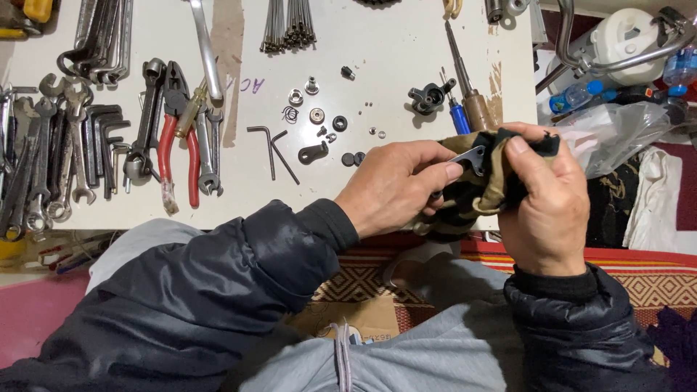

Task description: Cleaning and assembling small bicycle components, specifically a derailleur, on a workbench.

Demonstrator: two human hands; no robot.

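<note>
Small stiff metal bracket (pixel 470 158), light, likely greasy: pinched by left hand (pixel 396 185), right hand (pixel 541 199) clenching soft rag (pixel 501 181) around it, above desk (pixel 392 51).

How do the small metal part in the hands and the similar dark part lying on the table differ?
The small metal part is held by the left hand against a dirty cloth that the right hand grips; the dark part lies loose on the white table. The held one looks bright and shiny; the lying one looks dull and dark. Both are small flat arm-like pieces.
</note>
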